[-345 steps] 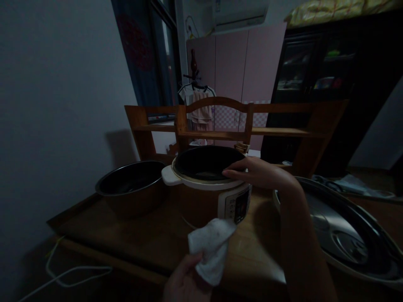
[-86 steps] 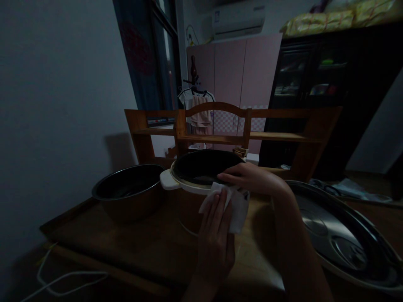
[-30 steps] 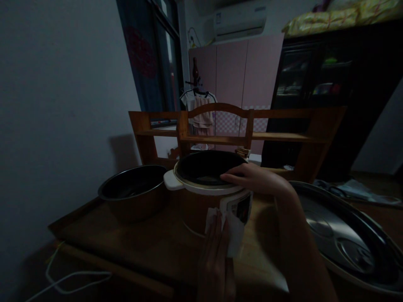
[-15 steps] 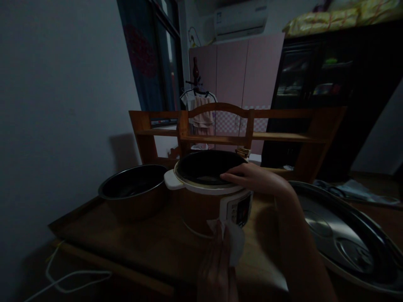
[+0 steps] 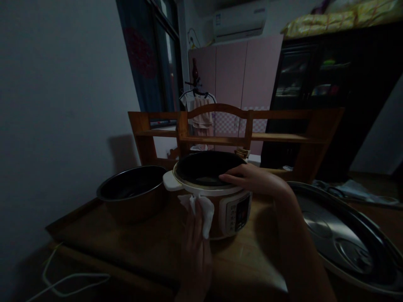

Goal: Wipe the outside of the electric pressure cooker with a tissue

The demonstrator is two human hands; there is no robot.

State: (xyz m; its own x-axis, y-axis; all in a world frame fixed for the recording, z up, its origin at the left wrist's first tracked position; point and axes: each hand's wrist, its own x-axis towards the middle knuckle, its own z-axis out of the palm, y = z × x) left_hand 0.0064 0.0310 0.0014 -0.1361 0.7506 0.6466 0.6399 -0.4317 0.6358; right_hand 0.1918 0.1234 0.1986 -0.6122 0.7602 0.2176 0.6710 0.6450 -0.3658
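An electric cooker (image 5: 216, 193) with a white rim and a side control panel stands on the wooden table, its dark inside uncovered. My left hand (image 5: 195, 247) presses a crumpled white tissue (image 5: 207, 213) against the cooker's outer wall, left of the panel and below the rim. Over the cooker's right rim lies my right hand (image 5: 248, 176), gripping it with the fingers reaching inside; its thumb is hidden. To the left sits a dark round inner pot (image 5: 134, 205). A large lid (image 5: 321, 222) with a metal underside lies at the right, beside my right forearm.
Behind the cooker rises a low wooden shelf rack (image 5: 220, 138) along the table's back. A white cord (image 5: 78, 275) loops at the lower left, beyond the table edge. The wall (image 5: 63, 105) is close on the left. Cupboards stand farther back.
My left hand has slid the tissue left and up the cooker's wall, from beneath the panel to just under the rim. My right hand stays on the rim.
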